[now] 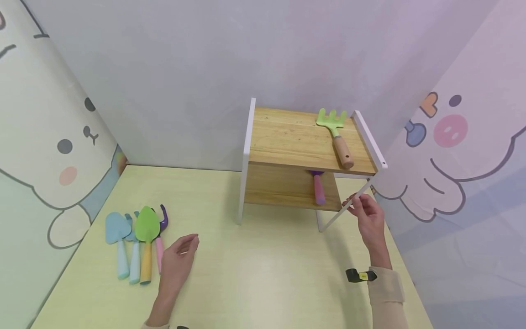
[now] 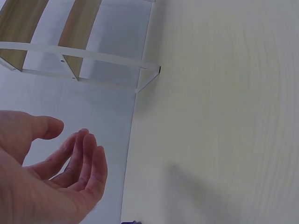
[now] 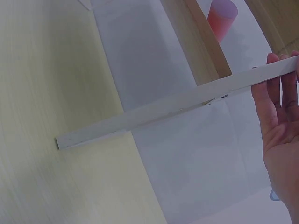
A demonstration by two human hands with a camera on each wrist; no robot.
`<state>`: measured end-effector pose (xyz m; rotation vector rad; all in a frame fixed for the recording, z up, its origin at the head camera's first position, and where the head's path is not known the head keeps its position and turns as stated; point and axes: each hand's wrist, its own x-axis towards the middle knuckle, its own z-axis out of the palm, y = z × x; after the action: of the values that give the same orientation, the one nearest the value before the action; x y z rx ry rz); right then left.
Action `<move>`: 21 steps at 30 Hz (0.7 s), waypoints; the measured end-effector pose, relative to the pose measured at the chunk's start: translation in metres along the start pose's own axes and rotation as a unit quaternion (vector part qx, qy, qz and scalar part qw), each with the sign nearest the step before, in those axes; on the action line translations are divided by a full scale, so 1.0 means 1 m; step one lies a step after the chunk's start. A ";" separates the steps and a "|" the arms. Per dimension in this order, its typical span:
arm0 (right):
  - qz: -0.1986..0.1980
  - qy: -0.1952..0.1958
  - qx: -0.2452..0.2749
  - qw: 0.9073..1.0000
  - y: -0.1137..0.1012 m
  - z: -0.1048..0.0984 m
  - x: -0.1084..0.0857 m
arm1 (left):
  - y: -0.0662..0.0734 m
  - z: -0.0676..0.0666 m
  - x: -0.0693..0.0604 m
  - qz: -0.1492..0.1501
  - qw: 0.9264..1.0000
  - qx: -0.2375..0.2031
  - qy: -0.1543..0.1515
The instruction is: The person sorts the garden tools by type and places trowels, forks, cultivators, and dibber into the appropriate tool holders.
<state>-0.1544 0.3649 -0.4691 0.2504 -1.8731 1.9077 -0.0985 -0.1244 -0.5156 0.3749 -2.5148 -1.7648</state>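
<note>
A small two-tier shelf with wooden boards and white side frames is on the pale table. My right hand grips the front post of its right side frame, fingers passing behind the post. A green hand rake with a wooden handle lies on the top board. The pink handle of another tool sticks out over the lower board; its purple head is mostly hidden. My left hand hovers with loosely bent fingers, holding nothing, beside a pink-handled purple tool.
Left of my left hand lie a green trowel with a yellow handle, a blue trowel and another blue tool. A grey wall stands behind, and cartoon-printed panels flank the table.
</note>
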 end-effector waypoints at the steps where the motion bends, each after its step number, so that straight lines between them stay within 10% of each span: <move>1: 0.001 0.001 0.000 1.000 0.000 0.000 0.000 | -0.001 -0.002 0.000 -0.001 1.000 -0.002 0.002; 21: 0.004 0.007 0.004 1.000 0.001 0.000 0.000 | -0.028 -0.032 0.001 -0.057 0.997 0.029 0.043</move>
<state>-0.1547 0.3645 -0.4703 0.2338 -1.8602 1.9178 -0.0888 -0.1627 -0.5310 0.5947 -2.5350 -1.6768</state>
